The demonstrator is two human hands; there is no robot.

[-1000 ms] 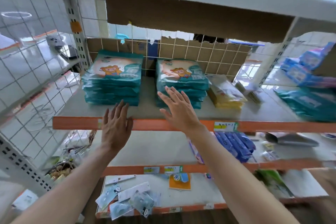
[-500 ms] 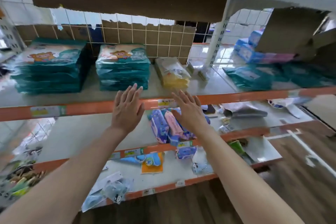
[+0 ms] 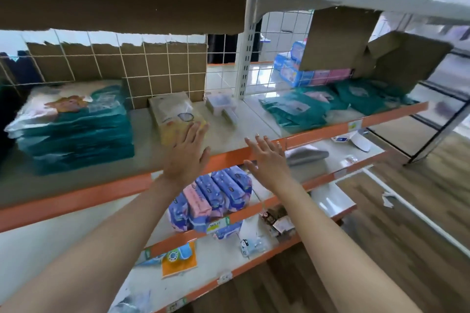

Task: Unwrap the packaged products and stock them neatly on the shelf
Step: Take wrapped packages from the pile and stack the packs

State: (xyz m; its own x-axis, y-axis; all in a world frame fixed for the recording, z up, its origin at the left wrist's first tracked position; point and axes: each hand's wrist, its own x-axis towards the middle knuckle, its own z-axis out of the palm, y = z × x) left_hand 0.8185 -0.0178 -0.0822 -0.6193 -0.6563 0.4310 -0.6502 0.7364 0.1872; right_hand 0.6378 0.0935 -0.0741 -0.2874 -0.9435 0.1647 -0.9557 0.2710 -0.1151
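While the left hand [image 3: 187,157] and right hand [image 3: 267,160] hover flat, fingers straight and holding nothing, the yellow pack [image 3: 173,117] lies on the shelf [image 3: 76,195] just beyond the left fingertips [image 3: 195,126], with the teal stack [image 3: 73,132] farther left.

One teal stack [image 3: 73,132], one yellow pack [image 3: 175,117], perhaps five purple-pink packs [image 3: 216,198].

Single head-worn wide view, close to the shelf [image 3: 101,192], looking forward and down along both outstretched forearms
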